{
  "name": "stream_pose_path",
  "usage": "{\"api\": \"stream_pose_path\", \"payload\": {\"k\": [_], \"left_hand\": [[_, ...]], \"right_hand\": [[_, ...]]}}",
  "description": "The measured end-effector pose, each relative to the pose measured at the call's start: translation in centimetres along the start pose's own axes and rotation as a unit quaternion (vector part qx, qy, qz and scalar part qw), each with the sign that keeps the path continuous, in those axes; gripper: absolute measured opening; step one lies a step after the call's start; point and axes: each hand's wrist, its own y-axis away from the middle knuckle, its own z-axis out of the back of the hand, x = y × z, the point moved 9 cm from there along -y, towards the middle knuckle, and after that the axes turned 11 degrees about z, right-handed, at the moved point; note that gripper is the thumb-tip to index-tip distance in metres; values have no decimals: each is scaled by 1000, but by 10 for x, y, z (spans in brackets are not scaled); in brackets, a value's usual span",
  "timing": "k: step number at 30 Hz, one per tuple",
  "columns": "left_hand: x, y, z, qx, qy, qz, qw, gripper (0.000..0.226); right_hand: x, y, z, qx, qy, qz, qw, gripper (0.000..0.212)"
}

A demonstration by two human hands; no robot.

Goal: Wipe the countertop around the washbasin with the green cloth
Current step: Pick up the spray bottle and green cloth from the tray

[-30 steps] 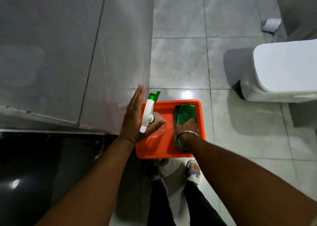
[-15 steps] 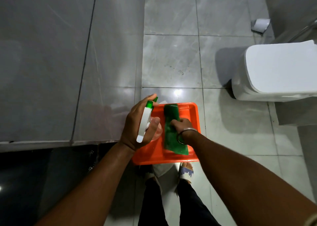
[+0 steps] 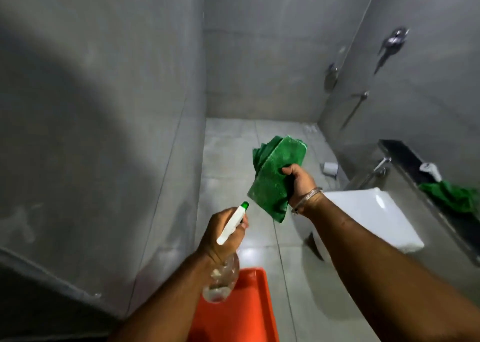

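Observation:
My right hand (image 3: 301,183) grips a folded green cloth (image 3: 275,175), raised in the air above the floor, with a metal bangle on the wrist. My left hand (image 3: 220,235) is closed around the neck of a clear spray bottle (image 3: 222,280) with a white trigger and green nozzle (image 3: 233,223), held above the orange tray. The washbasin and its countertop are out of view.
An orange tray (image 3: 244,313) lies on the grey tiled floor at the bottom. A white toilet (image 3: 374,217) stands to the right, below a black ledge (image 3: 415,165) holding another green cloth (image 3: 452,196). Grey tiled walls close in left and ahead. Taps are on the right wall.
Both hands have risen out of the orange tray, the right lifting the green cloth and the left the spray bottle. My view has tilted up towards the far wall.

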Motion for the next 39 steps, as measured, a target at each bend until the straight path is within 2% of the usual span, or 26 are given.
{"api": "stream_pose_path", "payload": {"k": [4,7,8,10,13,15,18,20,22,24,29,33,36,39], "left_hand": [[-47,-14,16,-56,-19,-12,998,21],[-61,-14,12,-12,-8,3,1000,11],[-64,-12,10,6,-2,10,1000,17],[-67,-11,10,14,12,13,1000,25],[-67,-6,15,-34,7,21,999,17],[-57,0,14,-62,-10,43,997,23],[-41,9,9,-61,-24,36,997,21],[-22,13,2,-33,-15,48,998,8],[0,21,-1,-14,1,57,998,33],[30,33,-1,-15,-2,73,997,43],[111,67,0,-81,23,158,984,39],[148,87,-4,-114,46,162,979,36],[164,99,0,-141,74,142,977,43],[174,107,-1,-104,18,119,987,57]], "right_hand": [[49,-6,-5,-6,46,15,999,22],[65,-6,-4,-4,58,20,998,22],[69,-6,-5,1,53,25,998,22],[73,-7,-7,15,47,31,998,24],[74,-9,-10,33,53,35,997,29],[69,-10,-8,38,68,29,997,33],[58,-10,-3,35,85,18,996,35],[42,-8,2,34,84,4,996,30],[21,-4,9,33,81,-15,996,25],[-10,2,15,33,68,-41,996,23],[-108,27,40,30,48,-133,989,25],[-174,53,59,27,37,-193,980,27],[-206,72,70,24,30,-227,973,30],[-218,87,75,31,28,-249,968,32]]}}
